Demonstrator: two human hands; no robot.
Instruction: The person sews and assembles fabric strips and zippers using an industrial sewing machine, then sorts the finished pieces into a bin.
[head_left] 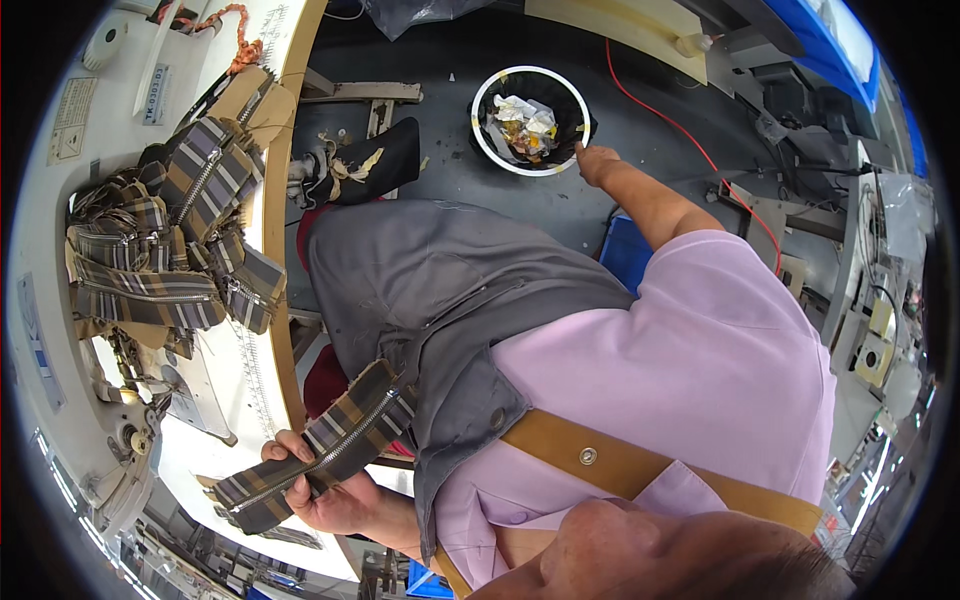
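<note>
My left hand (335, 492) is closed around a brown, grey and black plaid fabric strip (318, 447) with a metal zipper along it. Fingers and thumb grip the strip near its lower end, and its upper end lies against my grey apron (400, 270). My right hand (600, 166) reaches out to the rim of a round waste bin (533, 71), fingers pointing toward it, with nothing visible in them. Whether they touch the rim is hard to tell. Paper and scraps (525, 125) fill the black-lined bin.
A pile of similar plaid zipper strips (160, 235) lies on the white worktable (275, 375) beside a sewing machine (50, 230). A red cord (680, 130) crosses the grey floor. A blue bin (626, 250) stands behind my right arm, and another workstation (850, 300) is at the right.
</note>
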